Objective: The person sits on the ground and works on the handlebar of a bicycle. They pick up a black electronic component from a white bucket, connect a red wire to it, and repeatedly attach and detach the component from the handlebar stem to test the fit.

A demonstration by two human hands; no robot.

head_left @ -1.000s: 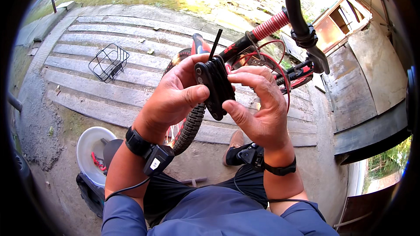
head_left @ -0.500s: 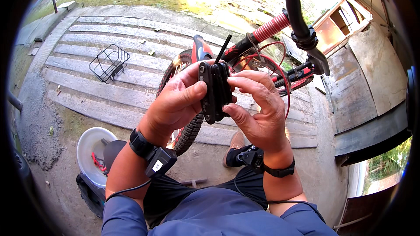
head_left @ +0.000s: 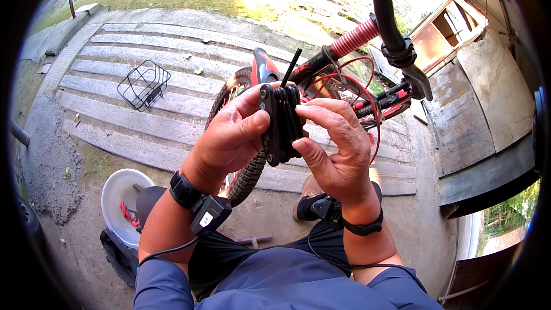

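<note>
A black folding multi-tool (head_left: 276, 123) is held up in front of my body. From its top end one thin hex key (head_left: 293, 64) sticks up and slightly right; the other blades lie folded between the side plates. My left hand (head_left: 236, 127) is closed around the tool's left side, its thumb on the near plate. At the right side, my right hand (head_left: 338, 143) has thumb and forefinger against the folded blades, the fingers bent. Whether its fingertips pinch a single blade cannot be made out.
Just beyond my hands is a red and black bicycle (head_left: 354, 39) with black handlebars (head_left: 390, 11). A black wire basket (head_left: 143, 86) lies on the slatted concrete at the left. By my left arm is a white bucket (head_left: 112, 195) containing a red-handled tool (head_left: 128, 213). Boards (head_left: 465, 115) lean at right.
Both hands and the multi-tool have shifted very slightly. The hex key remains standing out of the top, and the grip looks the same.
</note>
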